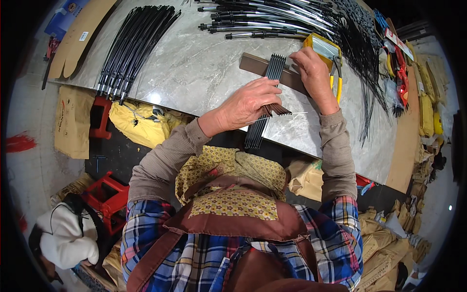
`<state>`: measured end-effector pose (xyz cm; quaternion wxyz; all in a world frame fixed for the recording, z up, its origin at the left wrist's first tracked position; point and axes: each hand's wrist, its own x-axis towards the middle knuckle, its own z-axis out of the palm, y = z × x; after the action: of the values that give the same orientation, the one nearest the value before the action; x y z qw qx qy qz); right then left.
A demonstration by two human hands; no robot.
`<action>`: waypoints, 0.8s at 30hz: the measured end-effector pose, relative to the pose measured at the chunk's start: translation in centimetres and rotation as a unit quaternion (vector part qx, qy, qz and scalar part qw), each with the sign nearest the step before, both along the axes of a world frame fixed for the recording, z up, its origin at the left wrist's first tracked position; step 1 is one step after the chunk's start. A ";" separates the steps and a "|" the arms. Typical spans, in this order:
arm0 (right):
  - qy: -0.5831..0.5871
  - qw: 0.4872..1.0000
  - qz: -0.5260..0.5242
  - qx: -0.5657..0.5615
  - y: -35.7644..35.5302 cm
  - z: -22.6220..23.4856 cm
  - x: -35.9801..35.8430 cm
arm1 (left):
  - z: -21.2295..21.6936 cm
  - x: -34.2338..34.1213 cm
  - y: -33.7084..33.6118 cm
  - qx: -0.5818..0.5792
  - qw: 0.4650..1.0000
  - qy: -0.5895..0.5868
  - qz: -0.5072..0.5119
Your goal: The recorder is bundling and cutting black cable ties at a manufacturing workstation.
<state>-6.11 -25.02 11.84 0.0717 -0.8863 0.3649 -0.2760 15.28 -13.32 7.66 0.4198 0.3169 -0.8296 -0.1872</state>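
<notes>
A flat row of thin black rods (pixel 276 68) lies across the near edge of the table, its lower end (pixel 255 135) sticking out over the edge. My left hand (pixel 248 103) is closed around the middle of the row. Below its fingers, short brown strips (pixel 276 109) and a thin pale rod or wire (pixel 296 114) point to the right. Beneath the rods runs a dark brown bar (pixel 254 63) on the tabletop. To the right of the rods' far end, my right hand (pixel 314 73) is pinched, and its fingertips hide whatever may be between them.
A yellow box (pixel 334 50) and yellow-handled pliers (pixel 339 85) sit beside my right hand. Black and silver poles (pixel 272 29) lie at the back; a bundle of black rods (pixel 136 48) is on the left. Below stand red stools (pixel 106 194) and a yellow sack (pixel 141 129).
</notes>
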 end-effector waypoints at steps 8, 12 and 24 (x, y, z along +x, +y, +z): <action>0.016 0.999 0.018 -0.026 0.0 -0.1 0.4 | 0.1 0.0 0.1 0.003 1.000 -0.015 0.017; 0.022 1.000 0.012 -0.016 0.2 -0.1 0.3 | 0.3 -0.1 0.3 0.008 1.000 -0.008 0.017; -0.028 0.998 0.031 0.040 0.5 -0.1 1.4 | 0.4 0.0 0.0 0.003 1.000 -0.009 0.009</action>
<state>-4.71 -24.53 11.75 0.1265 -0.8855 0.3458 -0.2836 15.23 -13.29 8.03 0.4132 0.3270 -0.8298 -0.1836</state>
